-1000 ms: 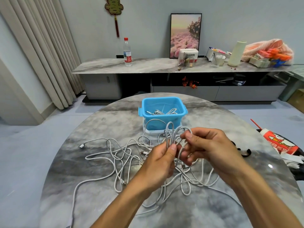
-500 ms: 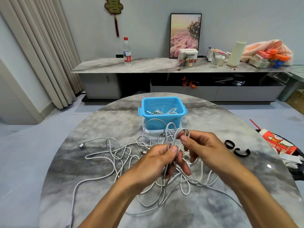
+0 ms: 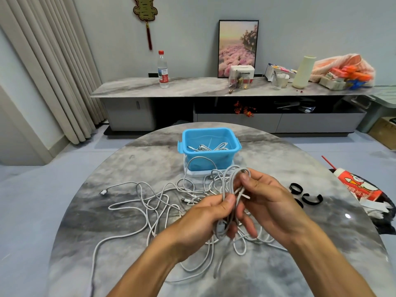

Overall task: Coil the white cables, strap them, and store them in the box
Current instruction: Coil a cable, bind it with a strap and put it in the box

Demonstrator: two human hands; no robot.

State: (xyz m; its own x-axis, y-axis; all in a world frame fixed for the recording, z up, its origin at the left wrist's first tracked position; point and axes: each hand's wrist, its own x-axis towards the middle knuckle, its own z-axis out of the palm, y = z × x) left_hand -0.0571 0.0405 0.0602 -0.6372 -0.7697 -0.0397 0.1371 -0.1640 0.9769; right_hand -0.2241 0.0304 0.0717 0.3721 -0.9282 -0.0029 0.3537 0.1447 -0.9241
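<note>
Both hands meet over the near middle of the counter (image 3: 120,211) — the left hand (image 3: 205,219) has its fingers curled round the lower part of a coil (image 3: 230,189) of white cable, thumb on top, while the right hand (image 3: 267,200) pinches the coil's upper loops. Under and left of them loose cables (image 3: 150,202) sprawl in a tangle. Right of the hands lie black straps (image 3: 311,199). Farther back stands the blue box (image 3: 209,160) — cables already inside.
</note>
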